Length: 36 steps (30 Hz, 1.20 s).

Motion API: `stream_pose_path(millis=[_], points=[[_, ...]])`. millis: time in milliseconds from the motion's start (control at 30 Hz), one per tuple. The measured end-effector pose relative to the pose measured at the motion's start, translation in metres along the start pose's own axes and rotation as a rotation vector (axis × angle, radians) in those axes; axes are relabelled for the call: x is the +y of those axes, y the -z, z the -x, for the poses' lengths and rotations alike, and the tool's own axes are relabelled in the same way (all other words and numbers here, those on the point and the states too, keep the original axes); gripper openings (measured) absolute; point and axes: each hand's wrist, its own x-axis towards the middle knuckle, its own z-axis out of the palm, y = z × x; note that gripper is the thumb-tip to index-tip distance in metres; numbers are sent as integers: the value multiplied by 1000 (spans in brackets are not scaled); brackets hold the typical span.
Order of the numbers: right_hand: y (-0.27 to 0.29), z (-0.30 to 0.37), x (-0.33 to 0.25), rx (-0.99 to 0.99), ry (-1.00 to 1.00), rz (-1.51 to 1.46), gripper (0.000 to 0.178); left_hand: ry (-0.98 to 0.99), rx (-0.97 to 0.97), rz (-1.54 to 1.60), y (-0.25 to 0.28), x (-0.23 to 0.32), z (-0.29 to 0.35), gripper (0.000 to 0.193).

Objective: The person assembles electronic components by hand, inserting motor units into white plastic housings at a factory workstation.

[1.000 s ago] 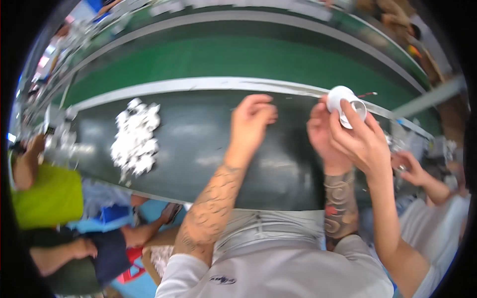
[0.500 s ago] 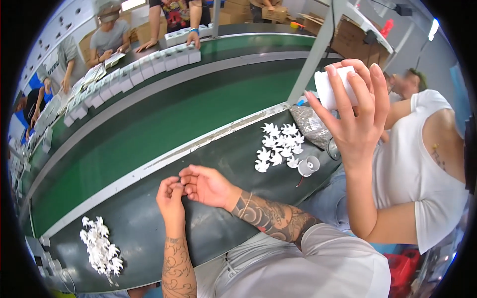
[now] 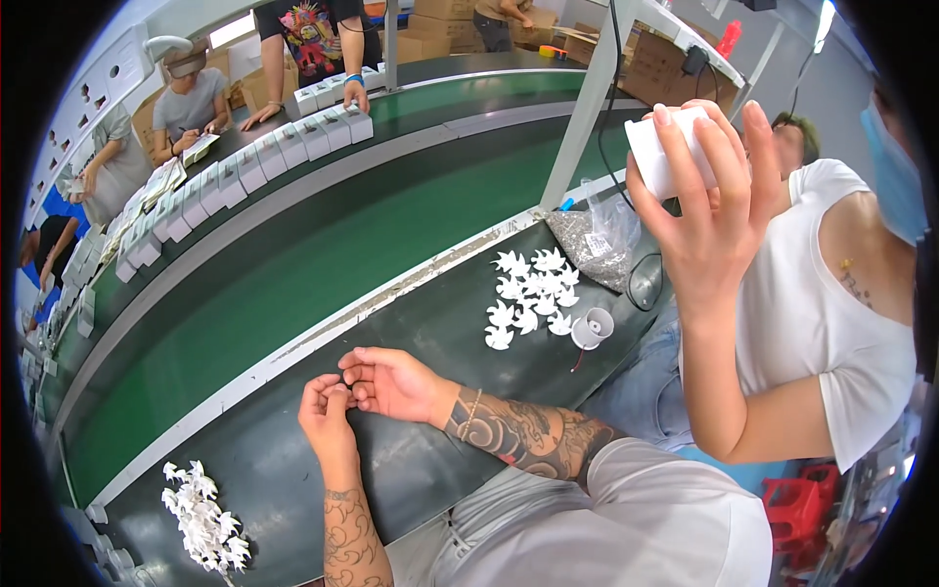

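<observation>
Head view, checked remotely: I find both hands over the dark table (image 3: 421, 470), brought together at the fingertips. Left hand (image 3: 328, 413): fingers curled inward, thumb laid along them. Right hand (image 3: 393, 383): palm partly turned up, fingers loosely bent toward the left. I cannot tell whether either grip is clenched on something small, since the fingertips overlap and hide the space between them. Nearest to the left hand, the heap of white fan blades (image 3: 203, 519) lies on the table, to its left and lower in view, well apart from the fingers. On the right hand's side, I note a spread of loose fan blades (image 3: 531, 293), farther up the table and clear of the grip. Just beside that spread stands a grey cup (image 3: 593, 330) with a red wire trailing from it. Behind, a clear bag (image 3: 593, 247) of small bits rests near the table's edge. At far right, a co-worker's hand (image 3: 712, 210) is raised, fingers wrapped around a white cup (image 3: 649, 161). Beyond the table, I record the green belt (image 3: 293, 264) and a row of white boxes (image 3: 252, 176).
</observation>
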Motion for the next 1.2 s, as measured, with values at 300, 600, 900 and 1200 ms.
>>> stream_pose_path(millis=[300, 600, 900, 1200], points=[[4, -7, 6, -12, -39, -33, 24, -12, -24, -27, 7, 2, 2, 10], [-4, 3, -4, -51, -22, -36, 26, -25, -21, -4, 9, -9, 3, 12], [-22, 58, -56, 401, 323, 1705, 35, 440, -327, 966, 23, 13, -8, 70], [-49, 43, -44, 319, 360, 1713, 35, 294, -483, 1048, 10, 20, -3, 78]])
